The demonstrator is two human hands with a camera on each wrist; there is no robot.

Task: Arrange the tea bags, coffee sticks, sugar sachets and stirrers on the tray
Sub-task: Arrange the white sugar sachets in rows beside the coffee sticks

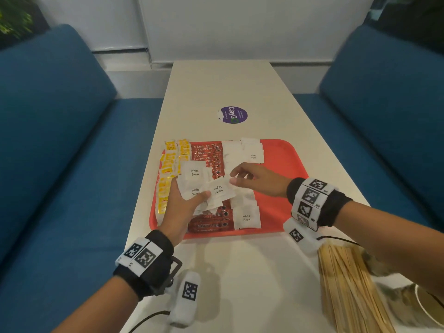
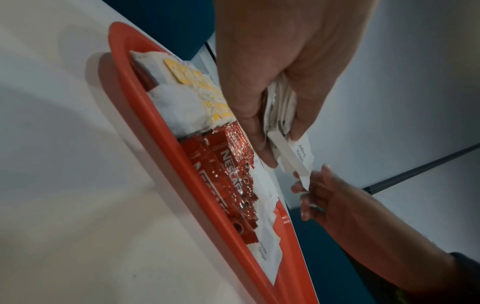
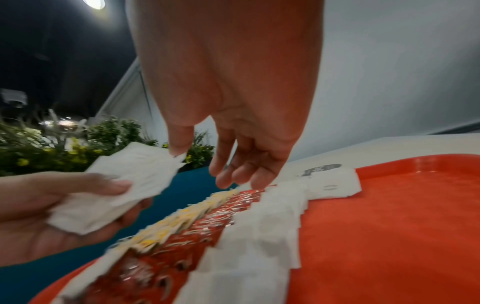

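Blue padded benches (image 1: 60, 131) flanked a long pale table (image 1: 223, 85), on which a red plastic tray (image 1: 283, 155) was set at mid-frame. Yellow tea bags (image 1: 168, 169) were lined along the tray's left edge, glossy red coffee sticks (image 1: 209, 222) beside them, and white paper sugar sachets (image 1: 247, 218) further right; parts of these rows were hidden behind the hands. A fanned stack of sugar sachets (image 1: 195, 175) was gripped by the left hand (image 1: 185, 207), held above the tray with thumb curled on top. One sachet (image 1: 219, 189) at the stack's right was pinched by the right hand (image 1: 259, 180), thumb and forefinger closed on its corner, other fingers loosely spread. Thin wooden stirrers (image 1: 346, 287) lay off the tray at lower right, cut off by the frame. Print in the right wrist view was blurred beyond reading.
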